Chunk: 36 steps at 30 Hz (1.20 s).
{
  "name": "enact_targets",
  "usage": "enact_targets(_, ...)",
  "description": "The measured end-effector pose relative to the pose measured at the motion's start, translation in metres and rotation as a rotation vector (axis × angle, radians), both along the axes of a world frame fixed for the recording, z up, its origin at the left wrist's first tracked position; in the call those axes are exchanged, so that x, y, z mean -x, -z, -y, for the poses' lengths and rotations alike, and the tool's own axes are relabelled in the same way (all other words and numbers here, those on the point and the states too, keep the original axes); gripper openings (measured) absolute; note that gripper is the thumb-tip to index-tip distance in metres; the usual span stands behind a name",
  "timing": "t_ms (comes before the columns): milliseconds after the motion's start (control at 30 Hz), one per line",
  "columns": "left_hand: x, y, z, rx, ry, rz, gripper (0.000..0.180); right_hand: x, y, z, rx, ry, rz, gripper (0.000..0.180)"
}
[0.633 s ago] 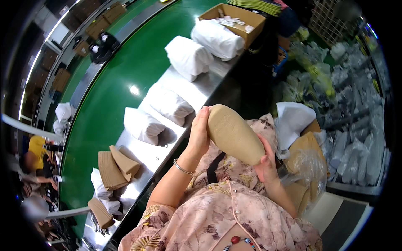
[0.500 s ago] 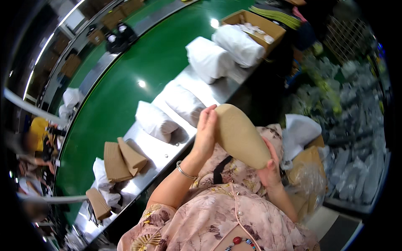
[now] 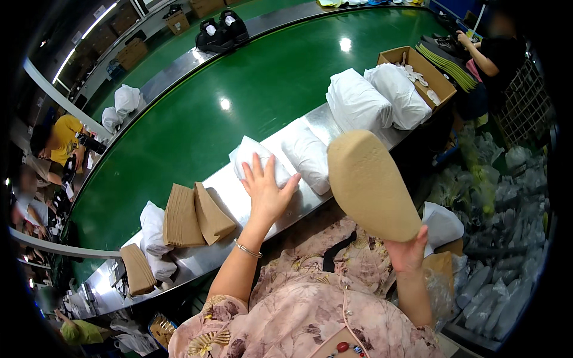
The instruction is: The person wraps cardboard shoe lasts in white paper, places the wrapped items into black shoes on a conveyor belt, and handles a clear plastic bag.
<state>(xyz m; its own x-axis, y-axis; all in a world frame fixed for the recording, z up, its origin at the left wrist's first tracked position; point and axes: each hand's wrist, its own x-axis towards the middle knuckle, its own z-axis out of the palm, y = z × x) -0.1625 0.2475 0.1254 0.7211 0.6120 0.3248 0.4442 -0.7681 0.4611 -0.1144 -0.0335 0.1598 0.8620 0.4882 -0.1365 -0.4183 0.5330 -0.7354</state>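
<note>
My right hand (image 3: 407,249) grips a tan insole (image 3: 370,185) by its narrow end, with its broad end tilted up and away. My left hand (image 3: 267,192) is spread over a white wrapped bundle (image 3: 255,154) on the metal ledge, fingers apart and touching its top. Just right of it lies a second white wrapped bundle (image 3: 305,152). To the left, a stack of brown folded cardboard pieces (image 3: 182,216) stands on the ledge, with another brown cardboard piece (image 3: 213,218) leaning next to it.
A green conveyor belt (image 3: 179,137) runs beyond the metal ledge (image 3: 221,191). Two more white bundles (image 3: 358,102) lie beside an open cardboard box (image 3: 444,86) at the far right. Many clear-bagged items (image 3: 501,256) fill a bin at right. Black shoes (image 3: 221,33) sit across the belt; a co-worker (image 3: 495,51) is at far right.
My left hand has let go of the insole and reached forward onto a white bundle. My right hand alone holds the insole now, a little farther right. The view has shifted.
</note>
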Motion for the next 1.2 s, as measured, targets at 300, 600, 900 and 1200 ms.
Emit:
enact_targets(300, -0.053, 0.007, 0.024, 0.173, 0.134, -0.106, 0.073, -0.009, -0.029, -0.052, -0.090, -0.035, 0.073, 0.079)
enact_targets(600, 0.093, -0.018, -0.008, -0.368, -0.092, 0.283, 0.037, 0.037, -0.012, -0.139, 0.026, -0.301, -0.205, 0.080)
enact_targets(900, 0.124, -0.013, -0.022, -0.457, -0.185, -0.302, 0.032, 0.065, 0.041, -0.206, 0.402, -0.300, -0.222, 0.092)
enact_targets(1200, 0.014, -0.054, 0.108, 0.135, 0.838, 0.525, 0.032, 0.030, 0.056, 0.006, 0.359, 0.145, 0.039, 0.028)
